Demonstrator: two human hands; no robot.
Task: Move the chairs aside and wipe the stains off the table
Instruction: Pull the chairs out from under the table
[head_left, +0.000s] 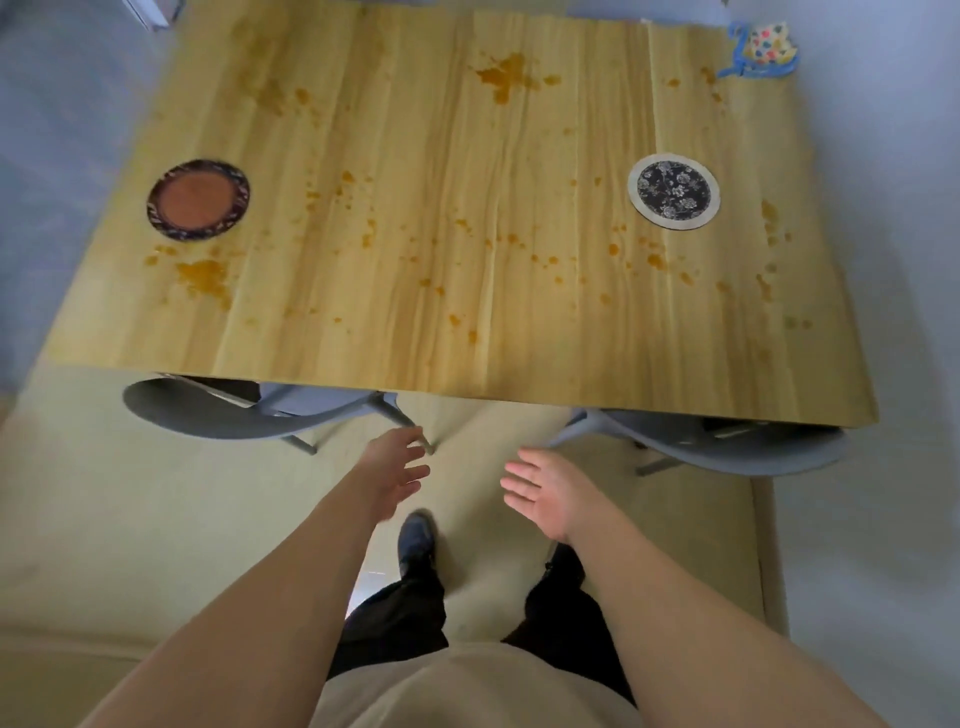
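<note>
A light wooden table (467, 338) fills the upper view, spattered with orange-brown stains (506, 75) across most of its top. Two grey chairs are tucked under its near edge, the left chair (208, 410) and the right chair (737, 447). My left hand (395, 470) and my right hand (540, 491) reach forward between the two chairs, below the table edge, fingers relaxed and holding nothing. Neither hand touches a chair. A patterned cloth (763, 47) with blue trim lies at the far right corner.
A round reddish coaster with a dark rim (198, 200) lies on the left of the table, a dark floral coaster with a white rim (674, 189) on the right. My dark shoe (415, 535) stands on a pale floor mat (156, 519).
</note>
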